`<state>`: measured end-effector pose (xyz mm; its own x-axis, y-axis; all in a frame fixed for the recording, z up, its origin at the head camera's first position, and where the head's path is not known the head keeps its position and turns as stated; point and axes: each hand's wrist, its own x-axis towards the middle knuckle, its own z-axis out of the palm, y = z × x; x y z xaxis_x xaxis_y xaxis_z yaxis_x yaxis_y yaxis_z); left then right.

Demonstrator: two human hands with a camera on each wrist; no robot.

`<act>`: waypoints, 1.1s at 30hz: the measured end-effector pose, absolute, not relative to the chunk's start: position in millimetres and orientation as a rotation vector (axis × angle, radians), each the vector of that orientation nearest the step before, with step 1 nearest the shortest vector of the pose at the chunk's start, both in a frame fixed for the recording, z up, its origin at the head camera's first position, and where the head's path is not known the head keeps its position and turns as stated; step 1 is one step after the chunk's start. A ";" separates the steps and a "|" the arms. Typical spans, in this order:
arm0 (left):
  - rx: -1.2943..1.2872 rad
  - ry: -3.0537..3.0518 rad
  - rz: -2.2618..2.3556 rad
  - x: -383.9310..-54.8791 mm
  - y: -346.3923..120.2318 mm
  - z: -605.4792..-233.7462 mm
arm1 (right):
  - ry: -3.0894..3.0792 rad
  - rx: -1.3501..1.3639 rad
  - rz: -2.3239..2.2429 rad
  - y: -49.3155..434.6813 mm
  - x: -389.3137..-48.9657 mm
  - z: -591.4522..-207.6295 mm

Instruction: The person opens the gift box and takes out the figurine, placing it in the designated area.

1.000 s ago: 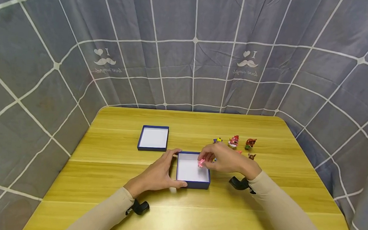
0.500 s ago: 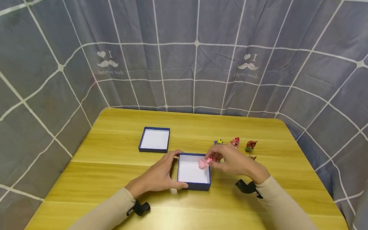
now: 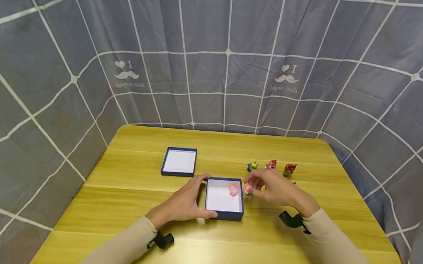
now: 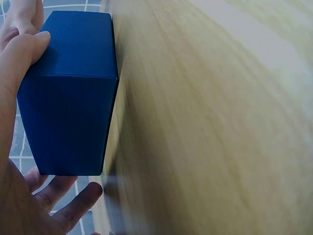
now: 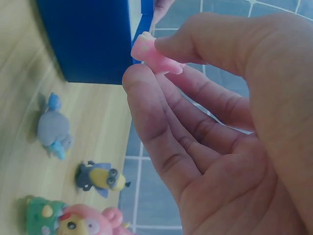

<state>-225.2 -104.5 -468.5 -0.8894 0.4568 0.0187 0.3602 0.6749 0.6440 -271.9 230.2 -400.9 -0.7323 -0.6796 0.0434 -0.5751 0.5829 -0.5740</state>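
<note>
My left hand [image 3: 184, 202] grips the blue box [image 3: 230, 216] from its left side, thumb on the near wall and fingers at the far one. In the left wrist view the thumb lies on the blue wall [image 4: 68, 54]. Inside the white-lined box, towards the right wall, lies a rounded pink figurine [image 3: 233, 189]. Just outside the right rim, my right hand [image 3: 281, 191] pinches another small pink figurine [image 5: 160, 61] between thumb and fingers, as the right wrist view shows.
Behind the box sits its shallow lid [image 3: 178, 173], white inside up. Past my right hand stand a yellow-and-blue figurine [image 3: 252, 166], a pink-and-red one [image 3: 271, 164] and a reddish-brown one [image 3: 290, 169]. A grey-blue figurine [image 5: 54, 127] shows in the right wrist view.
My right hand has drawn back rightward from over the box to outside its rim. A pink figurine now lies released in the box. My left hand keeps its grip; the head view tilts slightly.
</note>
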 end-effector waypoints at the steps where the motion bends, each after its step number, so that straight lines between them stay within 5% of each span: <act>1: 0.675 2.742 1.005 -225.3 -104.4 -468.4 | 2.634 -1.049 -0.858 231.7 -271.7 -402.0; 33: 0.679 2.752 1.006 -226.3 -104.2 -469.6 | 2.564 -1.008 -0.893 251.1 -257.3 -443.8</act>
